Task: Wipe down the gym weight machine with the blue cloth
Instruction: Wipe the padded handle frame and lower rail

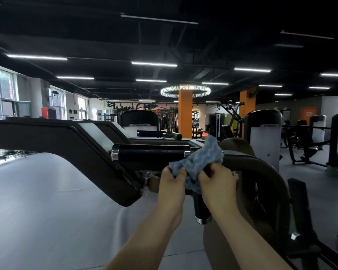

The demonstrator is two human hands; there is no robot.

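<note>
The blue cloth (198, 161) is bunched against the weight machine's dark frame (261, 168), just right of a horizontal black handle grip (150, 152) with chrome end collars. My left hand (173, 182) pinches the cloth's lower left edge. My right hand (218, 181) grips its lower right part, fingers curled into the fabric. A second black handle (201, 207) hangs down between my wrists, partly hidden by them. The machine's wide dark arm (57, 141) stretches off to the left.
Grey floor (47, 201) lies to the left and below. Other black weight machines (265, 133) stand at the right and behind. Orange pillars (185, 114) rise in the middle distance. Windows line the far left wall.
</note>
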